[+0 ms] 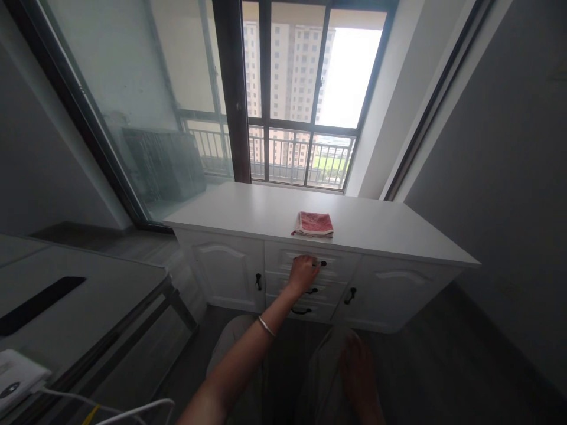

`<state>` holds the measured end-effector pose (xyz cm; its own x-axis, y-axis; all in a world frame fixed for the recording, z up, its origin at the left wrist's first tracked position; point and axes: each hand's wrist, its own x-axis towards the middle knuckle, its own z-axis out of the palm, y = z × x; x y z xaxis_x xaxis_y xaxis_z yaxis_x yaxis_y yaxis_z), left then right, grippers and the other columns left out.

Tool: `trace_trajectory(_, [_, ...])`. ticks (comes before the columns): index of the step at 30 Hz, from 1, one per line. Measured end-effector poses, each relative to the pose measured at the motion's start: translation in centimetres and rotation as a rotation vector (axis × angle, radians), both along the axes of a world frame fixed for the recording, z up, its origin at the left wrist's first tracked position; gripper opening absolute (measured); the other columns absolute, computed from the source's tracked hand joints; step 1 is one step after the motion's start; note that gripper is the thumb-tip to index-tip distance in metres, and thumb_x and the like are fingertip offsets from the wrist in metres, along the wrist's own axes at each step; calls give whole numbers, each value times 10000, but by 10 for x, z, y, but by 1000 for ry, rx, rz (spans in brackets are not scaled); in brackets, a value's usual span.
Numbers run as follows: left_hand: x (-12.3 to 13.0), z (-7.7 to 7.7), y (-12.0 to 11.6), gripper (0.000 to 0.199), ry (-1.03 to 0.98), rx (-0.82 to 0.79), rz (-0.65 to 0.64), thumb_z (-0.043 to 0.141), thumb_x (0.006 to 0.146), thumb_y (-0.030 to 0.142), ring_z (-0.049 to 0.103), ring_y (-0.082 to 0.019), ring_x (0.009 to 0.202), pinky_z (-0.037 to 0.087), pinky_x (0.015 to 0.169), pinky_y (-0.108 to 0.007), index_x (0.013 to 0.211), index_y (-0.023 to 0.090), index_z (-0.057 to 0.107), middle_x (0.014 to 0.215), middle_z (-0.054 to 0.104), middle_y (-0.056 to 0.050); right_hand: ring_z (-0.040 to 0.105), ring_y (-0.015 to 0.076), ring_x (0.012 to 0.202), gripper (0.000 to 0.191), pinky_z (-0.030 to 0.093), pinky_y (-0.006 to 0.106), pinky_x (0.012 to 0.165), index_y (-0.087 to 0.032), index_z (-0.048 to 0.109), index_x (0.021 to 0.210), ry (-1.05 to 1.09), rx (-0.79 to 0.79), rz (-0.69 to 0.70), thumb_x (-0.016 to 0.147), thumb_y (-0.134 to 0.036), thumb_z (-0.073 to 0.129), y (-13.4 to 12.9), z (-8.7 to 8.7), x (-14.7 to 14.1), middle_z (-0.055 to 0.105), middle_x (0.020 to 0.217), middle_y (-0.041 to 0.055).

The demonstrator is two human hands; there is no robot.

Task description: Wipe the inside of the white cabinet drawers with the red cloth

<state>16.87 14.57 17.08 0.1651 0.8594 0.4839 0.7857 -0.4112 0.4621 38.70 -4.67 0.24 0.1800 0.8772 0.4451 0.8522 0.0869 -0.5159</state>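
Observation:
My left hand, a bangle on its wrist, reaches to the top middle drawer of a white cabinet. Its fingers curl around the black drawer handle, hiding most of it; the drawer looks closed. Above, on the cabinet top, lies a folded red cloth with a pale edge. In dim light at the lower right, my right hand rests on my knee, holding nothing I can see, its fingers laid out over the trouser leg.
Two lower drawers with black handles sit below, between cabinet doors. A table at the left bears a long black object and a white device with cables. Behind the cabinet are a glass sliding door and windows.

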Motion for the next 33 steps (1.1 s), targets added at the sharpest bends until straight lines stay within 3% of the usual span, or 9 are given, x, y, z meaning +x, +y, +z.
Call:
trace_trajectory(2, [10, -11, 10, 285, 29, -35, -4, 594, 1011, 400, 655, -273, 1058, 444, 1024, -442, 1066, 165, 745, 1045, 753, -125, 561, 429, 1363, 690, 462, 629, 1090, -193, 704, 1336, -40, -33, -53, 982, -661, 342, -17, -30, 5, 601, 1471, 208])
trace_trajectory(4, [17, -22, 14, 315, 41, -57, 15, 572, 1026, 408, 652, -279, 1059, 409, 1046, -467, 1044, 147, 747, 1031, 748, -136, 494, 428, 1438, 720, 439, 638, 1122, -193, 647, 1433, -60, -67, -83, 987, -662, 333, -23, -39, 4, 527, 1559, 202])
trace_trajectory(12, [18, -32, -1, 437, 16, -62, 50, 441, 1083, 430, 644, -252, 1074, 368, 1046, -468, 1009, 137, 757, 1003, 747, -103, 451, 417, 1480, 721, 441, 630, 1136, -168, 580, 1510, -55, -76, -74, 1012, -627, 331, -19, -28, -1, 488, 1589, 219])
trace_trajectory(14, [15, -35, -14, 460, 6, -58, 48, 411, 1089, 435, 643, -248, 1082, 365, 1050, -461, 1011, 143, 757, 1003, 746, -89, 450, 421, 1479, 730, 442, 623, 1139, -169, 583, 1507, -63, -65, -88, 1013, -640, 324, -20, -29, 0, 489, 1588, 221])
trace_trajectory(19, [13, -46, -61, 238, -27, -69, 53, 595, 1024, 370, 648, -254, 1072, 371, 1054, -452, 1033, 198, 759, 1030, 768, -73, 434, 419, 1481, 773, 408, 629, 1165, -112, 562, 1512, -68, -60, -73, 1022, -652, 306, -24, -24, 4, 468, 1594, 246])
trace_trajectory(29, [12, -58, -167, 176, -118, -64, 36, 587, 1024, 328, 656, -245, 1065, 397, 1029, -469, 1067, 267, 747, 1045, 782, -43, 416, 436, 1481, 811, 399, 626, 1166, -60, 532, 1517, -83, -70, -64, 1033, -658, 277, -31, -16, 9, 440, 1601, 278])
trace_trajectory(33, [12, -59, -195, 193, -122, -85, 29, 580, 1021, 295, 656, -253, 1076, 412, 1025, -480, 1124, 280, 744, 1075, 783, -53, 401, 447, 1496, 836, 408, 637, 1160, -24, 524, 1491, -38, -60, -48, 1023, -676, 293, -34, -19, 17, 437, 1583, 319])
